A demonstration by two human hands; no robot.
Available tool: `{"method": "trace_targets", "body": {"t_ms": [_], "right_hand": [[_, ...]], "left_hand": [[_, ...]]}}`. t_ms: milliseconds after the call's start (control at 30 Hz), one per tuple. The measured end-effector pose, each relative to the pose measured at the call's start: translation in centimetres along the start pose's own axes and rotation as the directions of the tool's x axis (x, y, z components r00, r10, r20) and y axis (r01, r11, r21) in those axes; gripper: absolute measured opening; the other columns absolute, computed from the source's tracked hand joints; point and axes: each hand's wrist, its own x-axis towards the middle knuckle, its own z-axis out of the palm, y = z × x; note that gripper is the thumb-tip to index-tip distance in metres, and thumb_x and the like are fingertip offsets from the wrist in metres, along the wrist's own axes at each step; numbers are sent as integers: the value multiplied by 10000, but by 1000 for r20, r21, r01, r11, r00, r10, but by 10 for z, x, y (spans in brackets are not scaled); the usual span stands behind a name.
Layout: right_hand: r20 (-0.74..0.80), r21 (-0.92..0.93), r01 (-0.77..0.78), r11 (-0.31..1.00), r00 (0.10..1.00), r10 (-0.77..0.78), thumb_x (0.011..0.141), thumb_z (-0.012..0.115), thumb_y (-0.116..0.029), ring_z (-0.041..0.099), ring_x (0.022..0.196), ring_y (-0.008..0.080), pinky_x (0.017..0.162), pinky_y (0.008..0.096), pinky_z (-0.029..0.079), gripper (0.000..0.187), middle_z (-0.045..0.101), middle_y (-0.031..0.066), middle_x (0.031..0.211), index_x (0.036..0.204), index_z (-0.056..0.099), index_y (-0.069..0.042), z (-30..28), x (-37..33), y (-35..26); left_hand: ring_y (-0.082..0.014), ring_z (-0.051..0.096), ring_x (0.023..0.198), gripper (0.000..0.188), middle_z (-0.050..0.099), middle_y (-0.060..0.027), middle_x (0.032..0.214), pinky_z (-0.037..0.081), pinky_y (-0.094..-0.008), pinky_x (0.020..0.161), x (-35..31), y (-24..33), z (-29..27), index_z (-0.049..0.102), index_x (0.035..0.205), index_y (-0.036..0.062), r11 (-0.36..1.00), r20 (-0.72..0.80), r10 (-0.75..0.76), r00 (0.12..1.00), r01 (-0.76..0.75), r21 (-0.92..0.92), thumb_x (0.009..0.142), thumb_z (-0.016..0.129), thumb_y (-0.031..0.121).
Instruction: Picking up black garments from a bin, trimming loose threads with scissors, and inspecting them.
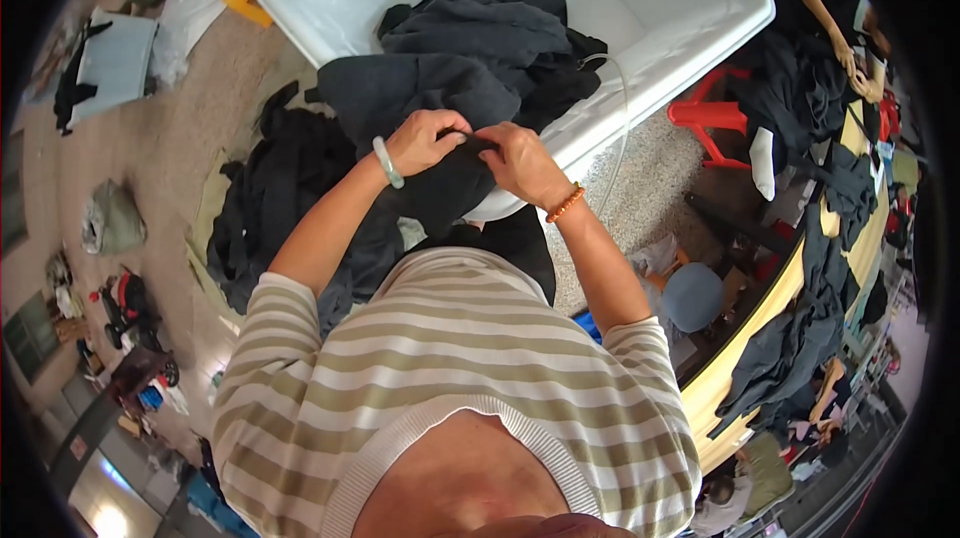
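Note:
Both my hands pinch the edge of a dark garment (440, 190) in front of my body. My left hand (428, 141), with a pale bangle on its wrist, and my right hand (525, 166), with an orange bead bracelet, are close together, fingertips nearly touching. The garment hangs down from them over the near rim of a large white tub (690, 33). More dark garments (480, 23) lie heaped inside the tub, just beyond my hands. What kind of garment I hold does not show.
A pile of black clothes (290, 188) lies at my left. On the right are a red stool (712, 118), a round grey-blue stool seat (694, 296) and a long wooden table (745, 378) strewn with dark clothes. Other people's hands (858, 73) work at the upper right.

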Motion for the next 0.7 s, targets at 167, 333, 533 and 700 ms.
{"method": "trace_targets", "body": {"t_ms": [167, 333, 533, 700], "right_hand": [[-43, -53, 55, 997, 997, -57, 754, 613, 13, 603, 786, 390, 698, 421, 491, 145, 610, 205, 854, 891, 660, 10, 5, 7, -4], [254, 399, -338, 853, 934, 251, 878, 660, -133, 470, 537, 26, 480, 202, 367, 130, 534, -38, 663, 838, 624, -14, -2, 12, -28], [533, 760, -372, 533, 826, -183, 818, 730, -239, 475, 646, 55, 569, 204, 377, 290, 521, 6, 760, 825, 576, 7, -20, -5, -135], [723, 658, -512, 552, 634, -274, 848, 673, -12, 542, 681, 44, 600, 177, 426, 166, 567, 29, 861, 979, 593, 52, -3, 12, -159]], "left_hand": [[-149, 608, 749, 123, 658, -97, 840, 475, -279, 706, -2, 1, -2, 627, 942, -18, 996, -28, -18, 999, 15, -88, 861, 570, 54], [-351, 477, 1226, 444, 580, -130, 1218, 378, -425, 1014, -29, 15, -15, 576, 1173, 80, 933, -226, 306, 925, -244, 264, 735, 612, 20], [-450, 49, 1417, 963, 161, -181, 1530, 65, -705, 1046, -80, -23, 6, 323, 1416, 174, 883, -209, 288, 934, -176, 434, 577, 785, 274], [-358, 514, 1195, 684, 567, -227, 1201, 397, -396, 997, -134, -47, -12, 479, 1265, 45, 935, -184, -126, 975, 54, -350, 652, 745, 186]]}}
